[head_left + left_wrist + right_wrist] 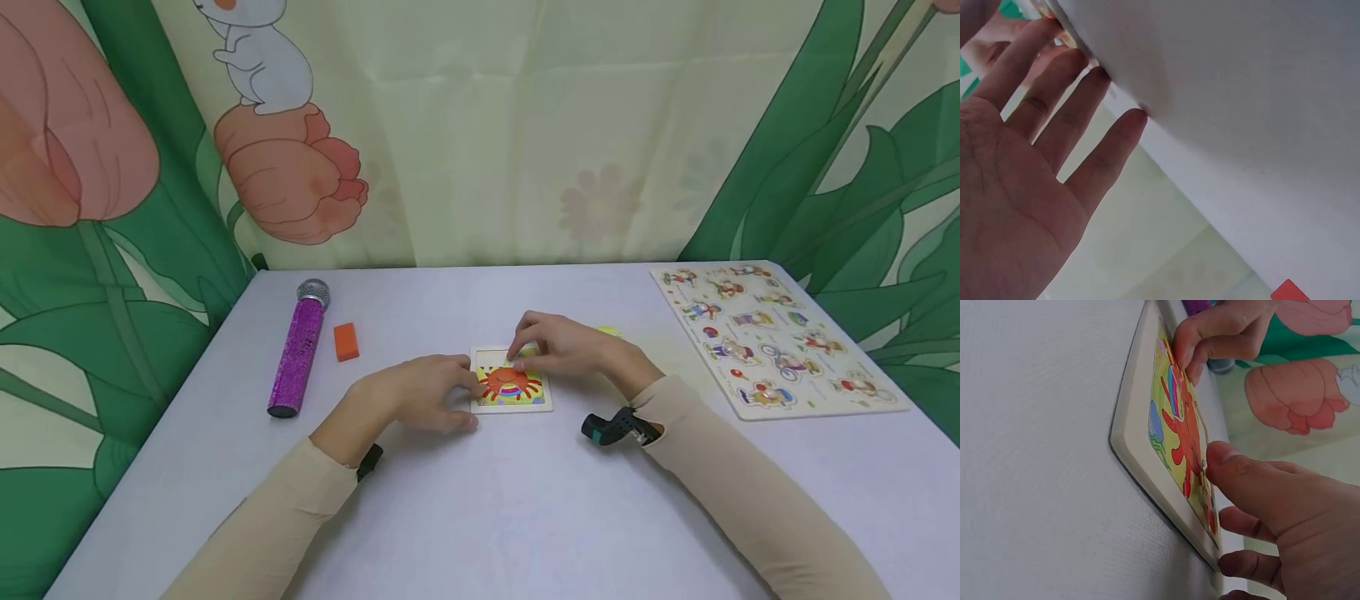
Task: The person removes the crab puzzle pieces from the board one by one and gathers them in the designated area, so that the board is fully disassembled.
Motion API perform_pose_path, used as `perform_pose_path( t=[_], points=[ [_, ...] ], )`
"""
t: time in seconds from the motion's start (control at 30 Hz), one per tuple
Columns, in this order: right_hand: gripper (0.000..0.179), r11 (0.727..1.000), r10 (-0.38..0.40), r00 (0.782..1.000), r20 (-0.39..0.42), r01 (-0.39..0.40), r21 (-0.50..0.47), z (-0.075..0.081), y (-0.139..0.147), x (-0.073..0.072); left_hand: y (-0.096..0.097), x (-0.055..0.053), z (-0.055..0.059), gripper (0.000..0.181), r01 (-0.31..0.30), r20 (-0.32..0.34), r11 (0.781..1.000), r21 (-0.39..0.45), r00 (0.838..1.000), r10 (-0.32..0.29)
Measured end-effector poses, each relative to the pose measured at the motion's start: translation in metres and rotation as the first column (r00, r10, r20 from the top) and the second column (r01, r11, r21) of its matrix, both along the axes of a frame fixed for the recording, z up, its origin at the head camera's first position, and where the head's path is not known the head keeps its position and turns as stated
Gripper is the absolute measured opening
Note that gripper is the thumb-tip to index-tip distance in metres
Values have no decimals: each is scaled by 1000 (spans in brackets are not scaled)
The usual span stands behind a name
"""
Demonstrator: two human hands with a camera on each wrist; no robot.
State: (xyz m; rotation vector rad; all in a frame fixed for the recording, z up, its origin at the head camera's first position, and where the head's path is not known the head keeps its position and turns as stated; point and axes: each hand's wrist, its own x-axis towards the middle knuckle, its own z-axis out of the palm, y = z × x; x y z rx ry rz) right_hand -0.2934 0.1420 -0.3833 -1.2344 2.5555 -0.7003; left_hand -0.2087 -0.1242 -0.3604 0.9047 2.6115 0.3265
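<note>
Laterally, the puzzle (512, 385) is touched by the left hand (422, 390), fingers extended; any grip by the right hand (572, 343) cannot be confirmed.

A square, cream-coloured puzzle tray (517, 409) with a printed red crab shows a smooth, wood-like rim on the matt worktop (480, 508), draped in white cloth. A long purple microphone (297, 357) sparkles with glitter beneath its silver, metallic-looking mesh head (313, 290); a rectangular orange block (347, 342) looks smooth. Beige sleeves (757, 492) are matt fabric, the floral-printed backdrop (487, 167) softly creased cloth.
</note>
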Motion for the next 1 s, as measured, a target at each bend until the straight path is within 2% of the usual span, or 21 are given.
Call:
perform_pose_path(
  t=[0.23, 0.43, 0.67, 0.83, 1.0],
  points=[
    [7, 999, -24, 1000, 8, 24, 45, -3, -6, 0, 1, 1, 2, 41, -26, 19, 999, -24, 999, 26],
    [14, 999, -28, 999, 21, 28, 21, -7, -6, -2, 2, 1, 1, 43, -32, 12, 999, -26, 999, 32],
    [29, 997, -25, 992, 124, 33, -69, -5, 8, -1, 4, 1, 1, 43, -41, 14, 999, -35, 999, 41],
    [27, 996, -7, 985, 174, 23, -87, -3, 16, 2, 4, 0, 0, 42, -27, 9, 999, -31, 1000, 28],
    [26, 997, 23, 991, 135, -13, -75, 0, 17, 2, 4, 1, 1, 43, -38, 12, 998, -39, 999, 39]
  ],
)
